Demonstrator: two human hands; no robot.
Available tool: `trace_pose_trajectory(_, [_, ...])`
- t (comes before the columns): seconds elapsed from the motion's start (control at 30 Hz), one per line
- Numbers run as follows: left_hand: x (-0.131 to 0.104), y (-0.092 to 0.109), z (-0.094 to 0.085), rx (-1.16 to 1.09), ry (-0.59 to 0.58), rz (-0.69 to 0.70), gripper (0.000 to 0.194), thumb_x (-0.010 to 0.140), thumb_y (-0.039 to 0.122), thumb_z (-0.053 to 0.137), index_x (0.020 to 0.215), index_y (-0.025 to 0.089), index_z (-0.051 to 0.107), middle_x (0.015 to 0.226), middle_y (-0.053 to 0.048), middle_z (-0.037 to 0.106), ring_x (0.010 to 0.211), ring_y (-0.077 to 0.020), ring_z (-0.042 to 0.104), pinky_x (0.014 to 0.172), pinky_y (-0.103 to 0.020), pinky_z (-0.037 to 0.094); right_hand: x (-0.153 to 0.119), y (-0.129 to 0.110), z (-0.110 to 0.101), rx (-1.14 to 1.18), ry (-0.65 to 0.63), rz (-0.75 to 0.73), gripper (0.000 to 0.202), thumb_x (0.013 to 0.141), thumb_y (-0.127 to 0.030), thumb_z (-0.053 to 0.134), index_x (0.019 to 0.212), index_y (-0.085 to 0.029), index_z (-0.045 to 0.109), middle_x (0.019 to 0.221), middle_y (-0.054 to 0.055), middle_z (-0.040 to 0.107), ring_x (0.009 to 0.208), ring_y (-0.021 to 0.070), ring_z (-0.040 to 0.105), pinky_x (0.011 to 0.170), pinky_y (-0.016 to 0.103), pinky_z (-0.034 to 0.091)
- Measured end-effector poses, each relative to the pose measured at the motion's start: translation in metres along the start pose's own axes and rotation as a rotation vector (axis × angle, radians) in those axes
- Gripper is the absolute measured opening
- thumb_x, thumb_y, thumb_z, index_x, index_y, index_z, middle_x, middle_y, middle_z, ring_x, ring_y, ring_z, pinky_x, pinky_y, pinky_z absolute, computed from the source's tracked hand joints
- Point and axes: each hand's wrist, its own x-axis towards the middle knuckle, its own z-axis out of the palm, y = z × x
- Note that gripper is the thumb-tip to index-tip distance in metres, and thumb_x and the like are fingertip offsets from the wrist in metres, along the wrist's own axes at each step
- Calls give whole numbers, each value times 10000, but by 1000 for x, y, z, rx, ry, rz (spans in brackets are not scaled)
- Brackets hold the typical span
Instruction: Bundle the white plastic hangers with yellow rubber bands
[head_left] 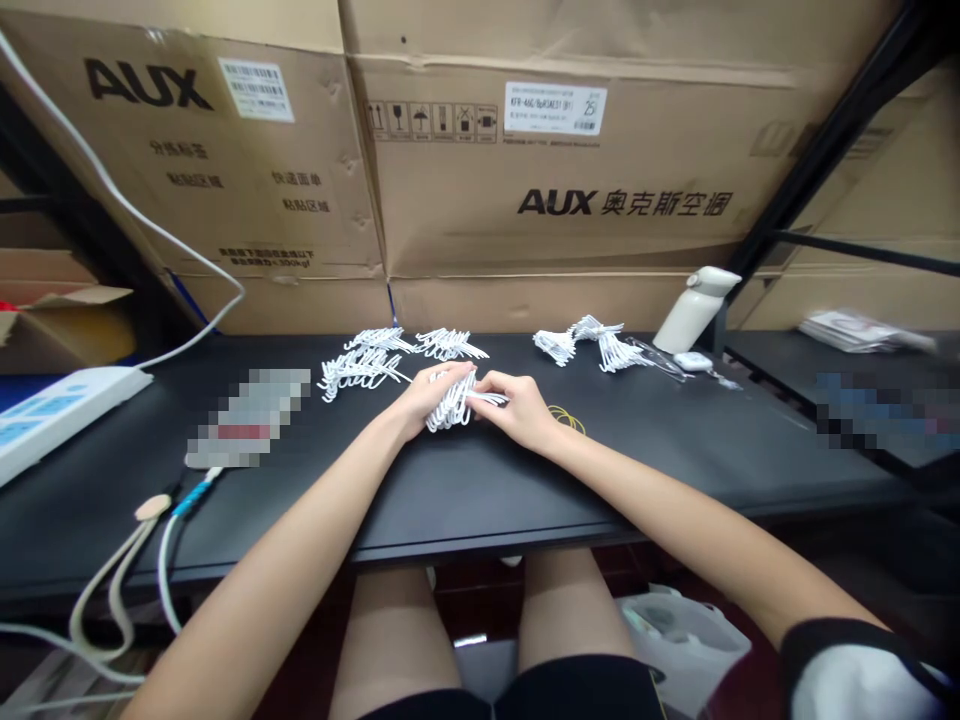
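Observation:
A bundle of thin white hooks (450,402) with curved ends is between my two hands above the black table. My left hand (420,398) wraps round the bundle from the left, thumb across its top. From the right, my right hand (523,402) pinches the straight ends of the hooks. Just behind my left hand lie piles of similar white hooks (360,370), with another pile (448,344) beside them. Farther right are more white hooks (621,352) and a small bunch (553,346). Yellow rubber bands (568,418) rest beside my right wrist.
Large cardboard boxes (465,230) stand along the table's back edge. A white bottle (694,308) and a small white case (691,362) are at right. On the left lie a blurred phone (251,415) with a cable and a power strip (71,405). Black shelf posts flank the table (675,470).

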Motion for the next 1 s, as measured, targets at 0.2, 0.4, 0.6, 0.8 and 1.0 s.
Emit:
trace_pose_trajectory(0.2, [-1, 2, 1, -44, 26, -39, 471, 643, 448, 778, 990, 141, 697, 838, -52, 697, 704, -147, 630, 635, -243, 479, 1, -2, -1, 53, -7, 50, 231, 815, -395, 604, 717, -187, 583, 681, 13, 658, 623, 170, 652, 649, 277, 488])
trace_pose_trajectory(0.4, [0, 1, 0, -101, 17, -65, 471, 610, 414, 812, 969, 129, 700, 815, -59, 699, 676, -144, 631, 619, -244, 487, 2, -3, -1, 52, 4, 26, 221, 822, -365, 599, 705, -178, 585, 660, 9, 641, 589, 150, 634, 628, 263, 475])
trace_pose_trajectory(0.6, [5, -3, -3, -144, 30, -20, 426, 588, 344, 840, 932, 138, 695, 784, -50, 705, 654, -136, 642, 616, -238, 506, 4, 0, -1, -17, 38, -75, 180, 801, -338, 622, 798, -158, 614, 752, 20, 670, 681, 143, 614, 676, 252, 477])
trace_pose_trajectory(0.8, [4, -1, -2, -184, 76, 20, 381, 550, 321, 859, 850, 148, 701, 781, -51, 716, 669, -149, 655, 645, -256, 527, 5, 3, 0, -10, -1, -141, 176, 816, -304, 597, 910, -158, 630, 867, 35, 682, 755, 147, 617, 733, 256, 472])
trace_pose_trajectory(1.0, [3, -2, -2, -139, 87, 51, 399, 555, 356, 851, 870, 153, 713, 831, -64, 724, 710, -166, 664, 679, -275, 530, 5, 4, 0, -56, -8, -152, 137, 819, -284, 595, 843, -153, 623, 813, 27, 656, 704, 137, 575, 690, 245, 446])
